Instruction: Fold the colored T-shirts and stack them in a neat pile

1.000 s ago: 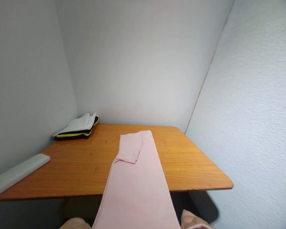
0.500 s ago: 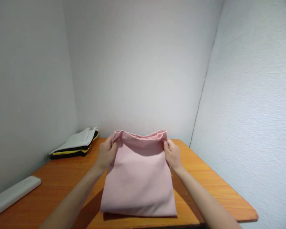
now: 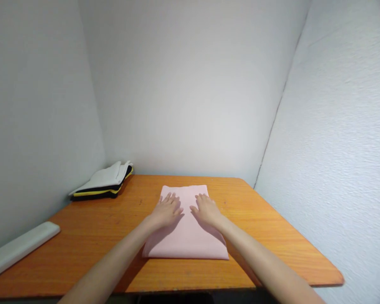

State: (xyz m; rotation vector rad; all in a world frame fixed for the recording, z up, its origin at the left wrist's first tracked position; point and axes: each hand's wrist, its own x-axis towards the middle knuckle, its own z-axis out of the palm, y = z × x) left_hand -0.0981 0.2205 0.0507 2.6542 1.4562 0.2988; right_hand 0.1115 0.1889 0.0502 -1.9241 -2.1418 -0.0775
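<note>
A pink cloth (image 3: 186, 236), folded into a rectangle, lies flat in the middle of the orange wooden table (image 3: 266, 236). My left hand (image 3: 166, 209) rests palm down on its upper left part, fingers stretched out. Beside it my right hand (image 3: 205, 209) also lies flat on the cloth, fingers spread. Neither hand grips anything. Both forearms reach in from the bottom edge of the view.
A folded pile of white, black and yellow garments (image 3: 103, 181) sits in the far left corner. A long grey-white bar (image 3: 19, 249) lies along the table's left edge. White walls close in the table at the back, left and right.
The pink cloth hung over the table's near edge; both hands lifted that end, folded it over onto the far part, let go and now press flat on it.
</note>
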